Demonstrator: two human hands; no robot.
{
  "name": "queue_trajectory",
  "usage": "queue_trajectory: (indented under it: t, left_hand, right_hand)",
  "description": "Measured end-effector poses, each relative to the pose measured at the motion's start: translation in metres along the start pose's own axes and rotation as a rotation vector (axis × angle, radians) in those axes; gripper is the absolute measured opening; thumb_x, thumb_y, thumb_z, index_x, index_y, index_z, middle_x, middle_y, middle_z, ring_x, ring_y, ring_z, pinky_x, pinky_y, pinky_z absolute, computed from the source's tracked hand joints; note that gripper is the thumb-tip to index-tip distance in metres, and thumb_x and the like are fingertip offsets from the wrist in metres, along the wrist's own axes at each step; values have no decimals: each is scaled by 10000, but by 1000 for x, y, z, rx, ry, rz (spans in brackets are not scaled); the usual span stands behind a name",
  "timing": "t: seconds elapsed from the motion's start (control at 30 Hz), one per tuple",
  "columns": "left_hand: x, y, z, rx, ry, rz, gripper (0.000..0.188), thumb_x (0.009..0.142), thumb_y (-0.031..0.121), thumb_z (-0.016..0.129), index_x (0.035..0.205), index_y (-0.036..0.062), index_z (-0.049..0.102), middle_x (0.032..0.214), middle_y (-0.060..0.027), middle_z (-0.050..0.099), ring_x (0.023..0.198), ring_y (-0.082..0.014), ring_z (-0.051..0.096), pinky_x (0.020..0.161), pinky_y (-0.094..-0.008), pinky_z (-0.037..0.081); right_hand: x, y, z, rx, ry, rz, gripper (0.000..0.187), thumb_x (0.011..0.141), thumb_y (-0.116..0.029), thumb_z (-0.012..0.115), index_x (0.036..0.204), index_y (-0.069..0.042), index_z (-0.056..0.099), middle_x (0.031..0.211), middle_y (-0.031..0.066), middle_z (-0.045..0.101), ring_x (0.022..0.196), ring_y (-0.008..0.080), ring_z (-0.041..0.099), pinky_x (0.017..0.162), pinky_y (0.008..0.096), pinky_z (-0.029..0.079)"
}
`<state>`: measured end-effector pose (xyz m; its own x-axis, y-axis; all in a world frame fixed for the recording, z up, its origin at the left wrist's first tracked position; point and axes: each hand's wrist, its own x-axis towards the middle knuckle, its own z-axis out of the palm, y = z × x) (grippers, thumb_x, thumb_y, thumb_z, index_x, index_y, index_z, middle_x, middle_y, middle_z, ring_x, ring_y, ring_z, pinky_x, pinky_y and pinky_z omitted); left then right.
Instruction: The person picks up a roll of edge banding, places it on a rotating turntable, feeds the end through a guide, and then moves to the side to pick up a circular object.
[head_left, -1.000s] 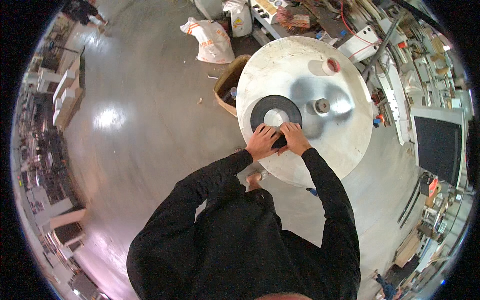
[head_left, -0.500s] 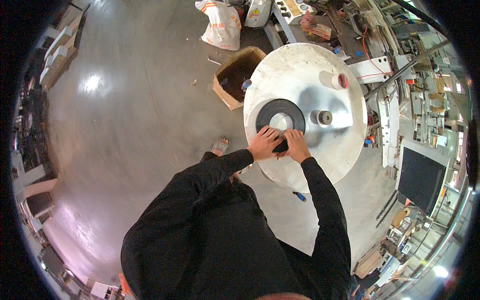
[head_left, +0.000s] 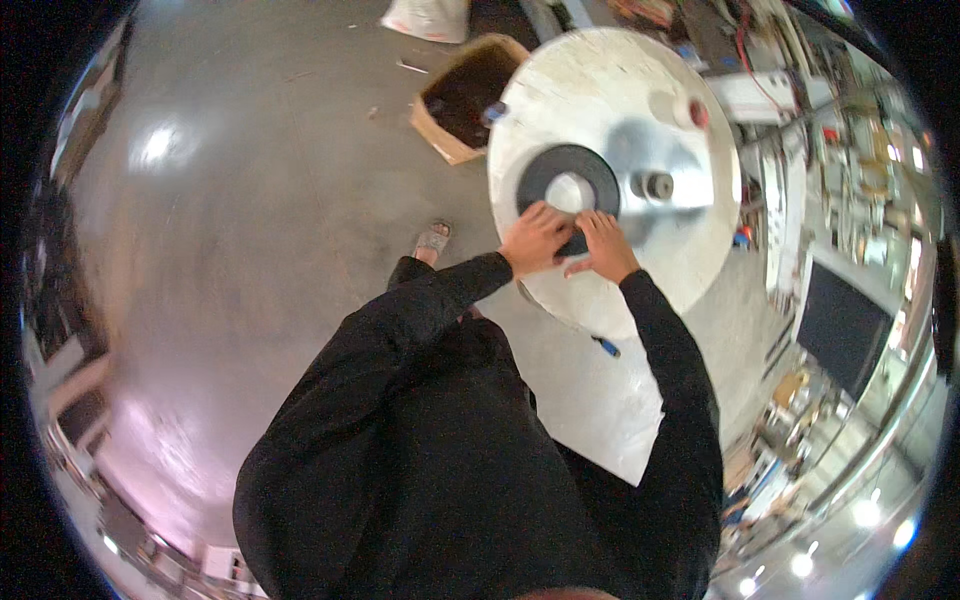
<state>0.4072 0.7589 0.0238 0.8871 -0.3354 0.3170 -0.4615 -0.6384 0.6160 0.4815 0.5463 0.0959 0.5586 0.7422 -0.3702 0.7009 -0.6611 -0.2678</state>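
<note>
A flat black ring (head_left: 532, 180) with a wide round hole lies on a large round off-white table (head_left: 690, 265). My left hand (head_left: 537, 240) is at the ring's near-left edge, its fingers curled over the rim. At the near-right edge, the fingers of my right hand (head_left: 606, 247) stretch across the ring, with the thumb spread away from them. The two hands nearly meet and hide the ring's near part. Motion blurs the fingertips slightly.
On the table stand a metal post (head_left: 658, 186) and a pale tube with a red end (head_left: 697, 112). A cardboard box (head_left: 435, 133) sits on the floor at the far left of the table. Beside the near edge lies a blue-handled tool (head_left: 606, 347). Machinery fills the right side.
The view has shifted, so the table and box appear higher. My right thumb has spread away from its fingers; my left hand stays on the ring's near edge.
</note>
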Motion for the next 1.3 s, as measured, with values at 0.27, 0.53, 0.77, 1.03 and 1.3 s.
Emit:
queue_trajectory:
  t: [0.27,0.53,0.77,1.03,1.3]
  left_hand:
    - [4,-4,2,40,29,41,595,755,424,891,1244,114,756,1180,-82,633,1225,-294,589,1171,-477,398]
    - [10,10,1,104,11,50,598,744,434,887,1235,125,740,1182,-64,632,1195,-290,595,1143,-493,389]
    - [16,35,-44,171,-165,60,606,825,555,878,1146,62,732,1112,-104,701,1137,-306,651,1121,-498,401]
    - [37,122,-104,-24,-660,227,575,825,533,893,1057,30,740,1003,-143,716,983,-350,703,900,-485,524]
    - [35,377,-83,-267,-1197,221,575,736,537,939,1024,61,796,972,-121,749,920,-364,706,862,-440,519]
  right_hand:
    - [-16,17,-25,-308,6,-120,768,878,-145,833,1577,-108,518,1568,66,550,1517,284,480,1256,440,428]
    - [-24,38,-10,-356,75,-155,589,898,-291,817,1450,-153,665,1575,4,578,1530,232,453,1308,419,385]
    - [-33,-10,-9,-96,226,-217,583,868,-304,843,1366,-47,681,1425,96,656,1453,272,527,1302,443,366]
    - [-159,-68,-12,315,356,-145,554,922,-520,758,1089,8,756,1124,179,696,1221,373,639,1125,489,434]
    - [-432,-163,28,1025,642,-29,556,1044,-501,703,1229,18,629,1114,223,617,1037,453,658,895,523,540]
